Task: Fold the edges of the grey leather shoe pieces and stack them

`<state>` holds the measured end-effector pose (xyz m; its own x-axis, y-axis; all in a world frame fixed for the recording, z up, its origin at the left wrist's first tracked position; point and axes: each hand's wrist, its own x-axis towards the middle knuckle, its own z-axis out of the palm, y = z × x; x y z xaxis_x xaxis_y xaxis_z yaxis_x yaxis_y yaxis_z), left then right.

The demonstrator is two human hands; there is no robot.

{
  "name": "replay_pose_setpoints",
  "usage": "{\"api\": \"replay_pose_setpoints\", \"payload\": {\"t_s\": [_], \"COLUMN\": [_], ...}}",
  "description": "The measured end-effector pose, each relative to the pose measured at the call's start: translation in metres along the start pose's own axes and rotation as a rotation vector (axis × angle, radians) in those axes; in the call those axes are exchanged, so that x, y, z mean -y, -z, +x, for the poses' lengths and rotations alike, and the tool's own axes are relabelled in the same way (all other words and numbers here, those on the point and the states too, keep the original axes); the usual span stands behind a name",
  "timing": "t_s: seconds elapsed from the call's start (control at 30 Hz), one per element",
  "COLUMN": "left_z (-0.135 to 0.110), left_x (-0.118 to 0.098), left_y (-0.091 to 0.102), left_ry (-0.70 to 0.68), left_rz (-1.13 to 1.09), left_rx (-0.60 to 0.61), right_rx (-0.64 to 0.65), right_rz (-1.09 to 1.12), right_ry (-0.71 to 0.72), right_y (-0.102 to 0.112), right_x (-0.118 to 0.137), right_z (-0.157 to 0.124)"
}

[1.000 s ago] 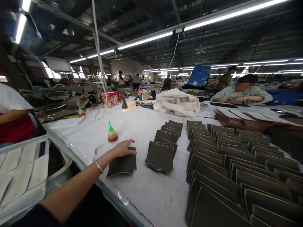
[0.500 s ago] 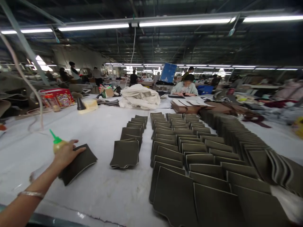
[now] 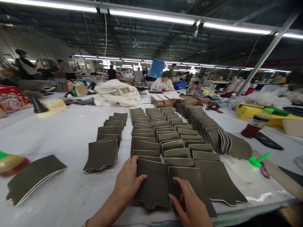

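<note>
Dark olive leather-like panels with pale edges lie in overlapping rows before me. My left hand (image 3: 129,178) grips the left edge of the nearest front panel (image 3: 153,184), its thumb on the face and its fingertips at the upper left corner. My right hand (image 3: 190,203) rests over the neighbouring panel (image 3: 187,176), thumb and index finger apart, the thumb tip by the first panel's right edge. Its other fingers are curled and partly hidden. To the left stand a shorter row of panels (image 3: 101,154) and a separate small stack (image 3: 35,176).
At the left edge lies a green-tipped bottle (image 3: 14,164). A clear bottle with a green nozzle (image 3: 246,170) is at the right, below a dark drink bottle (image 3: 255,124) and a phone-like black object (image 3: 268,141). White cloth (image 3: 117,93) lies behind; a person (image 3: 163,83) sits beyond.
My view has swung right. My left hand has left the separate stack at the left and now holds a front panel. My right hand has come into view.
</note>
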<state>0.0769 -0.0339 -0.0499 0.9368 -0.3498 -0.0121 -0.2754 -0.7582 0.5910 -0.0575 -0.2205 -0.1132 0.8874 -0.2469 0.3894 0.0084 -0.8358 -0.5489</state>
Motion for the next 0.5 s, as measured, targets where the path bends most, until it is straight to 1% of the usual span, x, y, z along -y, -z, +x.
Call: {"api": "replay_pose_setpoints", "payload": {"t_s": [0.07, 0.13, 0.2, 0.27, 0.33, 0.4, 0.43, 0.5], "left_z": [0.003, 0.002, 0.001, 0.002, 0.003, 0.0, -0.003, -0.017], "left_x": [-0.003, -0.003, 0.005, 0.019, 0.036, 0.048, 0.05, 0.044], "left_y": [-0.004, -0.006, -0.009, -0.015, -0.024, -0.036, -0.043, -0.06], "left_ry": [0.012, 0.011, -0.008, -0.05, -0.11, -0.217, -0.287, -0.474], "left_rz": [0.057, 0.07, 0.072, 0.069, 0.052, 0.056, 0.063, 0.092], "left_rx": [-0.004, 0.003, -0.015, -0.078, -0.185, -0.311, -0.389, -0.544], "right_rx": [-0.005, -0.003, -0.004, -0.041, -0.138, -0.254, -0.286, -0.266], "right_rz": [0.026, 0.037, 0.027, -0.015, -0.111, -0.24, -0.303, -0.38], "right_ry": [0.007, 0.016, 0.03, 0.006, -0.096, -0.265, -0.357, -0.5], "right_y": [-0.002, 0.0, 0.011, 0.033, 0.063, 0.093, 0.106, 0.122], "right_x": [-0.001, 0.001, 0.001, -0.008, -0.031, -0.062, -0.079, -0.108], "right_z": [-0.001, -0.001, 0.001, 0.007, 0.013, 0.018, 0.02, 0.022]}}
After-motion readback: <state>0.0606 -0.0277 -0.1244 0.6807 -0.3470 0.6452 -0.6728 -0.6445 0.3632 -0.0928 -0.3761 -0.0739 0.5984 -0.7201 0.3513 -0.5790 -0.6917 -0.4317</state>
